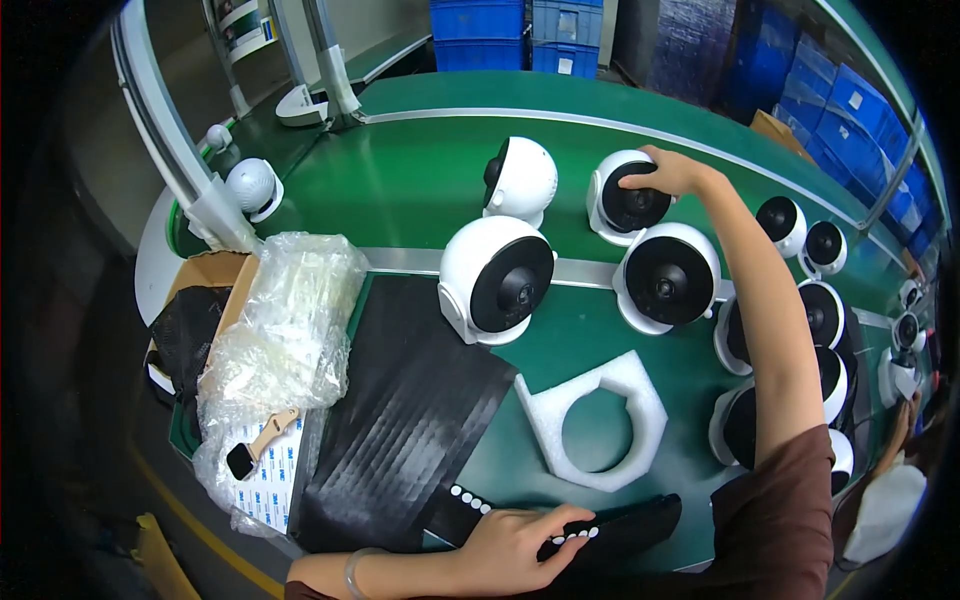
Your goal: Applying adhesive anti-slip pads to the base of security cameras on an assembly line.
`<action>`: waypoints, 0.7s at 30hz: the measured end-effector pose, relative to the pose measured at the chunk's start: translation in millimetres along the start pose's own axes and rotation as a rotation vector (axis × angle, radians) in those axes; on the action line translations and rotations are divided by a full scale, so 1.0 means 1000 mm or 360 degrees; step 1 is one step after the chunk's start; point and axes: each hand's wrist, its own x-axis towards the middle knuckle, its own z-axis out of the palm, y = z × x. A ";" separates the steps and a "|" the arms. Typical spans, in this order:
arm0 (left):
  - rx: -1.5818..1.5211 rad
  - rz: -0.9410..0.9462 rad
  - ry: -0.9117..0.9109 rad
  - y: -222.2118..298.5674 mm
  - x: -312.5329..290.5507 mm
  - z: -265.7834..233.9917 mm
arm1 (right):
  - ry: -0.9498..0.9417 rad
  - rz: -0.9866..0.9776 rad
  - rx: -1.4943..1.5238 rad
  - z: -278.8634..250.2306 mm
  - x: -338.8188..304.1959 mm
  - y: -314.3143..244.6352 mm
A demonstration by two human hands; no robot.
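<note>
My right hand (672,176) reaches to the far side of the bench, its fingers bent over the top of a round white camera with a black face (634,200). Low in the view, my left hand (515,548) pinches a black strip (640,530) that carries small white round dots. More dots (470,499) show on the black piece left of that hand. Just in front of my right forearm stands a larger camera (668,278). Another large camera (497,282) faces right near the middle, with a camera turned sideways (522,180) behind it.
A white foam ring (648,425) lies on the green bench beside a wide black sheet (400,400). Clear plastic bags (290,310), a cardboard box (235,290) and a wristwatch (262,445) are at left. Several more cameras (740,425) crowd the right, near another person's arm (895,440).
</note>
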 end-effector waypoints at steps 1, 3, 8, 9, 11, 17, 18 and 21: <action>-0.0003 0.0028 0.0013 0.000 0.001 0.001 | -0.0040 0.0024 -0.0091 -0.003 -0.001 0.003; -0.0002 0.0062 0.0003 0.001 0.004 0.002 | -0.0094 -0.0081 -0.0701 -0.017 0.013 0.011; -0.0194 -0.0037 -0.0110 -0.002 0.004 -0.004 | 0.0202 -0.0319 -0.0168 0.010 -0.003 -0.112; -0.0273 -0.0137 -0.0189 0.002 0.007 -0.008 | 0.0083 -0.0265 -0.0266 0.022 0.006 -0.126; -0.0473 -0.0210 -0.0117 -0.005 0.008 -0.010 | 0.0167 -0.0167 -0.0383 0.049 -0.001 -0.146; -0.0511 -0.0565 -0.0489 -0.016 0.019 -0.017 | 0.0718 0.0077 0.0286 0.052 -0.001 -0.120; -0.0585 -0.0504 -0.0496 -0.021 0.019 -0.014 | 0.0810 -0.0010 0.0347 0.033 -0.014 -0.121; -0.0513 -0.0472 -0.0698 -0.025 0.029 -0.014 | 0.0983 -0.0408 0.0509 -0.028 -0.080 -0.115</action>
